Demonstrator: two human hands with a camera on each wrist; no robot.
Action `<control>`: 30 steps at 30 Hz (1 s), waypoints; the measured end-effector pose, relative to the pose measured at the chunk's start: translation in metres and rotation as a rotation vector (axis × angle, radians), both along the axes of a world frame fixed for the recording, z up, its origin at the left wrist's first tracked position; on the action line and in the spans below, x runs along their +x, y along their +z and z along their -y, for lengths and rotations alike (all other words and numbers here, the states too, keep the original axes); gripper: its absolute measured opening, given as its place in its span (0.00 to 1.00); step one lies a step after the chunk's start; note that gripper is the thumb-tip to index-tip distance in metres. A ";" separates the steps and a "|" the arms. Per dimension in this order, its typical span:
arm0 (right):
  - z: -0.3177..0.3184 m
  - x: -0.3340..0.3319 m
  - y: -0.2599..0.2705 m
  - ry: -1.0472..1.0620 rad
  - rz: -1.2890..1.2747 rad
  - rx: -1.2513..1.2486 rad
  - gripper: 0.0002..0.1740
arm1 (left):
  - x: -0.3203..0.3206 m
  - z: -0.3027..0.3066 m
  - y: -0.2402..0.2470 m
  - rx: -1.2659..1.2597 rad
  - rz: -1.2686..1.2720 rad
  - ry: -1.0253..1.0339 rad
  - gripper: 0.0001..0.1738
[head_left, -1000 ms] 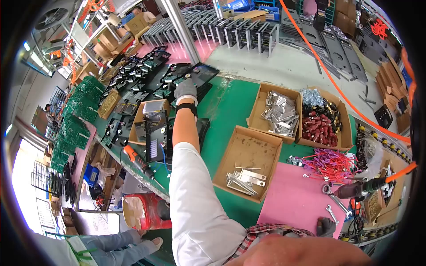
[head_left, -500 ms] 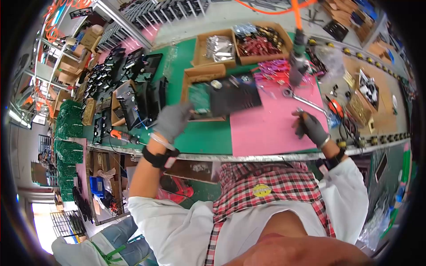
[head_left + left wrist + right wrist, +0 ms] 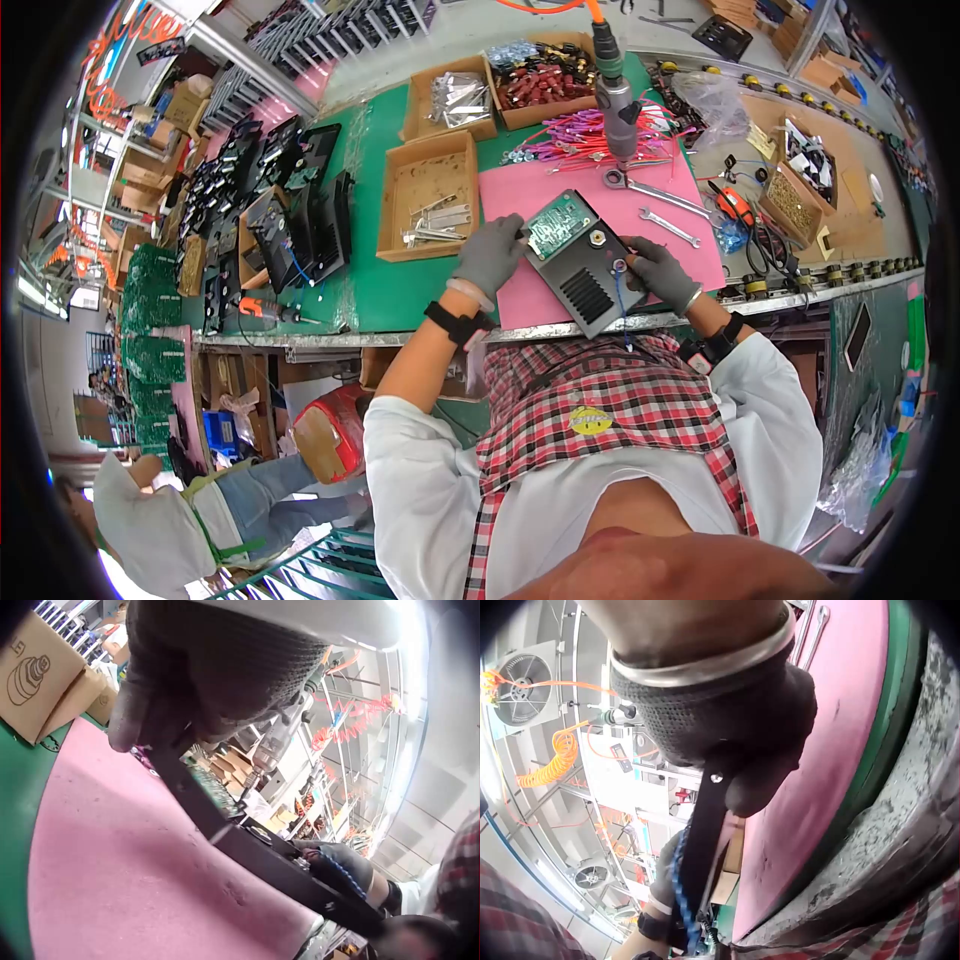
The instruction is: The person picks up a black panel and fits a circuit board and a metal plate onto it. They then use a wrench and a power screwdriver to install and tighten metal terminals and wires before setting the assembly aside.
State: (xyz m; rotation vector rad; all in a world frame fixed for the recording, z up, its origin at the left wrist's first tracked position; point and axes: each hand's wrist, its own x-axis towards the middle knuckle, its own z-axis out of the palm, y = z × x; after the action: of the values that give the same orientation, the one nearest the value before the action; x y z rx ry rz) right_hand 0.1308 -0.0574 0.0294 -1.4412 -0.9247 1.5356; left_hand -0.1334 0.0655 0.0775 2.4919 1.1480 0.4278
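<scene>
Head view: a person holds a black panel over the pink mat, its lower corner at the bench edge nearest the body, so its face can probably be seen and reached easily. The left hand grips the edge beside the green circuit board, while the right hand pinches the opposite side, thumb and fingers on either face in the right wrist view; gripping opposite sides likely keeps the panel from twisting. Whether any part of it rests on the mat cannot be told. A blue cord hangs from the panel near the right hand, left loose and free of the fingers, as far as shows. The power driver hangs just beyond the panel, presumably to be within reach without taking up bench room, and the wrenches lie right of the panel. The shallow carton of metal brackets stands left of the mat, perhaps to leave the working spot uncluttered.
</scene>
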 end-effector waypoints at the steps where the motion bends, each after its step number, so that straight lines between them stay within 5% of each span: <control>1: -0.001 -0.009 0.008 -0.036 0.061 0.031 0.25 | -0.001 0.005 0.005 0.027 0.045 0.021 0.15; 4: -0.007 -0.015 -0.015 -0.001 0.147 0.056 0.28 | -0.011 0.013 -0.015 0.155 0.133 0.065 0.18; 8: -0.001 -0.015 -0.020 0.207 0.316 0.066 0.30 | -0.008 0.032 -0.023 -0.354 -0.042 0.199 0.22; 12: -0.009 -0.005 0.035 0.407 0.622 -0.012 0.25 | 0.004 0.047 -0.042 -0.226 -0.073 0.154 0.22; 16: -0.010 0.001 0.032 0.411 0.676 0.122 0.20 | 0.008 0.051 -0.052 -0.128 -0.011 0.167 0.19; 25: -0.011 0.004 0.038 0.329 0.517 0.013 0.16 | 0.006 0.051 -0.049 -0.187 0.032 0.154 0.17; 30: -0.030 0.012 0.042 0.202 0.680 0.260 0.12 | 0.008 0.052 -0.052 -0.147 0.049 0.126 0.17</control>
State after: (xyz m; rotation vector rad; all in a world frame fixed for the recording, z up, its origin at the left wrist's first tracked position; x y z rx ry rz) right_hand 0.1425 -0.0273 0.0717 -1.7405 -1.6449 0.9977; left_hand -0.1256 0.0139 0.0256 2.2802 1.2733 0.4199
